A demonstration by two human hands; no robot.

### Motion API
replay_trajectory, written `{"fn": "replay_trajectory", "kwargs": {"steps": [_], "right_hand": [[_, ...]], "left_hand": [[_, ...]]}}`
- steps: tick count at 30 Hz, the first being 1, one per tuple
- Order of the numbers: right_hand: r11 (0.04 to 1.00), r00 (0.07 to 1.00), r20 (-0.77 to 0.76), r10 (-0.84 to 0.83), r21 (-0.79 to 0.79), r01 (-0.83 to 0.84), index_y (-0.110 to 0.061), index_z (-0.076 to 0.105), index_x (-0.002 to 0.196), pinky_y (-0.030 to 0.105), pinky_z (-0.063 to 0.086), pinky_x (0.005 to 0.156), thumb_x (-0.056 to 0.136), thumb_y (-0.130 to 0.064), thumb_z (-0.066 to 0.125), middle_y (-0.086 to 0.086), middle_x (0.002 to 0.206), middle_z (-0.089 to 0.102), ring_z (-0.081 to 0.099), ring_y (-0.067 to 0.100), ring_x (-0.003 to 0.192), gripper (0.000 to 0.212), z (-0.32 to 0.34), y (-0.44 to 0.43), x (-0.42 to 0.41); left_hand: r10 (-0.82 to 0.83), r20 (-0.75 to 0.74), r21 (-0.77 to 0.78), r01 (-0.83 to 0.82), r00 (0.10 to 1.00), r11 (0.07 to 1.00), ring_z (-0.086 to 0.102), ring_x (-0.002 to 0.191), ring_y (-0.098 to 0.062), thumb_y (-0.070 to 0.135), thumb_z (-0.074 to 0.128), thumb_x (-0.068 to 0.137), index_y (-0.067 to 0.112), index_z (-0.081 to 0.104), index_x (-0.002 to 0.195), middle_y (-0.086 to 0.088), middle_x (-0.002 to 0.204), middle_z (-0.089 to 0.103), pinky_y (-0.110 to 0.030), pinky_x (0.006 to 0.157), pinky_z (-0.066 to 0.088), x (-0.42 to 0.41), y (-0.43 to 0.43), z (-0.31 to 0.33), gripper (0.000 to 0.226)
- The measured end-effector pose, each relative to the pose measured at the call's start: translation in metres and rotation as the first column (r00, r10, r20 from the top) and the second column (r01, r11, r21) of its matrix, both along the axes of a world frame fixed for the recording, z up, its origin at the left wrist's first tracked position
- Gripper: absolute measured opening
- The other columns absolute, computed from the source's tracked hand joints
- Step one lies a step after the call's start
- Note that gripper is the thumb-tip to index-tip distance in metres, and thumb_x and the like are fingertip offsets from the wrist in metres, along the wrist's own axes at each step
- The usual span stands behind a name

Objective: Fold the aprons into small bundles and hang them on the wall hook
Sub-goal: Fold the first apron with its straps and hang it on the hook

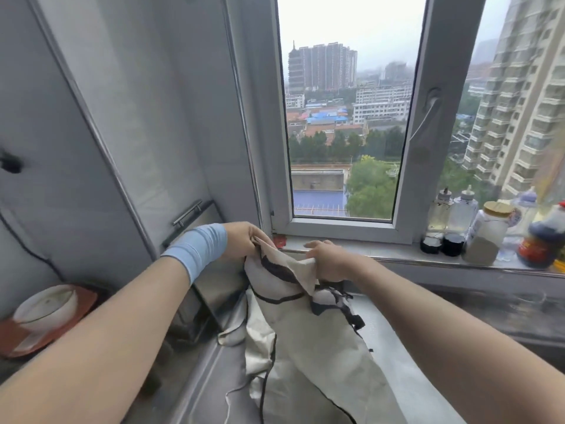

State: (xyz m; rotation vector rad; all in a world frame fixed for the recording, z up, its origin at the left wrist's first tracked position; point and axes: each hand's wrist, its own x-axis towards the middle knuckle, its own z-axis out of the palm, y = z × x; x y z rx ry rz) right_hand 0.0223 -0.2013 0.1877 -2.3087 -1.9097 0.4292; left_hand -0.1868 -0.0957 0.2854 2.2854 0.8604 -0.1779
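A cream apron with black trim and black straps hangs down over the metal counter in front of the window. My left hand, a light blue band on its wrist, pinches the apron's top edge on the left. My right hand grips the top edge on the right, fingers curled into the cloth. The fabric bunches between both hands just below the window sill. A small dark hook sticks out of the wall at far left.
Several bottles and jars stand on the window sill at right. A white bowl sits on a red plate at lower left. A cabinet handle juts out behind my left wrist.
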Motion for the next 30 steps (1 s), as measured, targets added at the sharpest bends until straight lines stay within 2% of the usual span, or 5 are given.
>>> {"fn": "replay_trajectory", "kwargs": {"steps": [5,10,15,21,30], "right_hand": [[0.97,0.969,-0.179,-0.173,0.14,0.199,-0.009,0.071,0.083,0.03,0.042,0.06,0.084,-0.032,0.063,0.003,0.072,0.066,0.058,0.022,0.07,0.024,0.025,-0.022,-0.022],[0.918,0.878,-0.354,-0.322,0.109,0.381,-0.005,0.062,0.079,0.026,0.04,0.053,0.085,-0.033,0.063,0.002,0.071,0.056,0.049,0.014,0.061,0.028,0.058,-0.083,-0.016],[0.846,0.419,-0.825,-0.379,-0.127,0.517,-0.017,0.059,0.105,0.03,0.043,0.073,0.092,-0.04,0.046,0.004,0.088,0.06,0.057,0.018,0.073,0.03,0.09,-0.14,0.013],[0.839,0.835,-0.202,-0.512,0.089,0.537,-0.023,0.075,0.081,0.027,0.049,0.072,0.076,-0.022,0.076,-0.009,0.081,0.07,0.064,0.015,0.081,0.005,0.074,-0.154,0.063],[0.634,0.708,-0.169,-0.686,0.338,0.695,-0.022,0.073,0.09,0.027,0.048,0.081,0.084,-0.015,0.059,0.001,0.103,0.071,0.064,0.023,0.101,0.017,-0.012,-0.103,0.149]], "left_hand": [[0.002,-0.206,0.335,0.068,0.979,0.94,0.058,0.066,-0.015,-0.004,0.034,0.08,0.043,0.077,0.082,0.018,0.082,0.072,-0.026,0.066,0.055,-0.042,0.002,0.008,0.064],[-0.055,-0.224,0.397,0.143,0.973,0.907,0.055,0.066,-0.013,0.007,0.049,0.081,0.025,0.075,0.096,0.007,0.089,0.067,-0.01,0.052,0.044,-0.014,-0.024,0.008,0.035],[-0.085,-0.069,0.567,0.11,0.994,0.816,0.055,0.068,-0.022,0.027,0.055,0.082,0.015,0.071,0.085,-0.001,0.083,0.064,-0.024,0.058,0.039,0.046,-0.044,0.017,0.02],[-0.083,-0.063,0.823,0.099,0.995,0.56,0.057,0.106,-0.02,0.031,0.055,0.087,0.043,0.071,0.1,0.004,0.112,0.062,-0.03,0.087,0.05,0.098,-0.043,-0.007,0.024],[-0.064,-0.143,0.563,0.134,0.988,0.816,0.061,0.105,-0.029,0.014,0.049,0.086,0.017,0.066,0.119,-0.006,0.126,0.059,-0.037,0.089,0.052,0.198,-0.014,-0.092,0.037]]}}
